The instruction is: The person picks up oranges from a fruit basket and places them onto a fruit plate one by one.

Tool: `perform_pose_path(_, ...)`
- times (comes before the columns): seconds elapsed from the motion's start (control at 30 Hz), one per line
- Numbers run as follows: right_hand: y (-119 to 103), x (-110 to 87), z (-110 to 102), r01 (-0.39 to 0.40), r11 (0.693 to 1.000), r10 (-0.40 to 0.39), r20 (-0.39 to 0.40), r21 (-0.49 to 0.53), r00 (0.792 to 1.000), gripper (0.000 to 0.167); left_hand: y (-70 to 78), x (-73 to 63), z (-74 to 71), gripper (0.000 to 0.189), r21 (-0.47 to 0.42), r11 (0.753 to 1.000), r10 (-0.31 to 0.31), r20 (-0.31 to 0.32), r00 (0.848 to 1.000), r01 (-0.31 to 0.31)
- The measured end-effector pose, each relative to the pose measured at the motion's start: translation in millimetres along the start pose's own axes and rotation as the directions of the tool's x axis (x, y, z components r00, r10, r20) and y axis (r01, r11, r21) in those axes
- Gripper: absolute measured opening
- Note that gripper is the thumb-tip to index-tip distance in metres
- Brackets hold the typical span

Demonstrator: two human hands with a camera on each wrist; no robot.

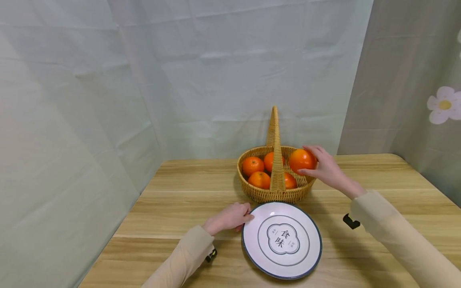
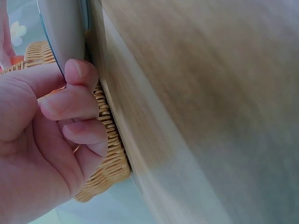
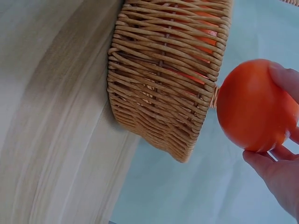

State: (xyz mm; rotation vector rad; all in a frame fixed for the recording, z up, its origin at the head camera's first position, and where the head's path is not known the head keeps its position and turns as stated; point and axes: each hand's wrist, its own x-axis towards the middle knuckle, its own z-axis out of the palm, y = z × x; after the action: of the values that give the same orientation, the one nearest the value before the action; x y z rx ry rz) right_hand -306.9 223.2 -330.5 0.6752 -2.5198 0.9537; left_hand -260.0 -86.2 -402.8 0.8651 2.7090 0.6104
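My right hand (image 1: 325, 170) grips an orange (image 1: 301, 160) just above the right side of a wicker basket (image 1: 264, 195). In the right wrist view the smooth orange (image 3: 257, 105) is clear of the basket's rim, with fingers and thumb around it. Several more oranges (image 1: 253, 165) lie inside the basket, partly hidden by its tall handle (image 1: 277, 152). A white plate (image 1: 282, 258) with a dark blue rim and printed characters is in front of the basket. At its left edge, my left hand (image 1: 230, 218) pinches the rim between thumb and curled fingers.
Everything stands on a wood-grain table (image 1: 194, 188). Pale cloth (image 1: 230, 80) hangs behind and to the left of it, and a grey curtain with a white flower (image 1: 444, 105) hangs at the right. Each sleeve has a small black device (image 1: 351, 221) near the wrist.
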Motion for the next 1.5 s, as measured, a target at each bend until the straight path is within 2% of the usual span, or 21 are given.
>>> perform_pose_path(0.43, 4.5, -24.3, 0.4, 0.077, 0.997, -0.076, -0.044, 0.018, 0.996, 0.066, 2.0, -1.7, 0.3, 0.017, -0.007, 1.000, 0.012, -0.002, 1.000, -0.012)
perform_pose_path(0.67, 3.9, -31.0, 0.5, 0.105, 0.994, -0.105, -0.022, 0.030, 0.994, 0.070, 1.4, -1.0, -0.3, 0.017, -0.012, 1.000, 0.011, 0.003, 1.000, -0.011)
perform_pose_path(0.87, 3.4, -34.3, 0.5, 0.152, 0.987, -0.149, -0.046, 0.053, 0.988, 0.070, 1.3, -0.6, 0.4, 0.018, -0.008, 1.000, 0.005, 0.008, 1.000, -0.005)
perform_pose_path(1.1, -0.7, -40.0, -3.8, 0.277, 0.958, -0.269, -0.095, 0.078, 0.958, 0.079, 2.6, -2.1, 0.2, 0.017, -0.016, 1.000, 0.006, 0.008, 1.000, -0.006)
perform_pose_path(1.37, -3.8, -50.1, -5.8, 0.377, 0.926, -0.376, -0.086, -0.006, 0.923, 0.079, 2.2, -1.4, 0.5, 0.018, -0.016, 1.000, 0.017, 0.002, 1.000, -0.017)
perform_pose_path(1.5, -18.2, -53.4, -8.6, 0.448, 0.893, -0.442, -0.106, 0.041, 0.891, 0.082, 2.4, -1.5, 0.3, 0.018, -0.019, 1.000, 0.017, 0.007, 1.000, -0.017)
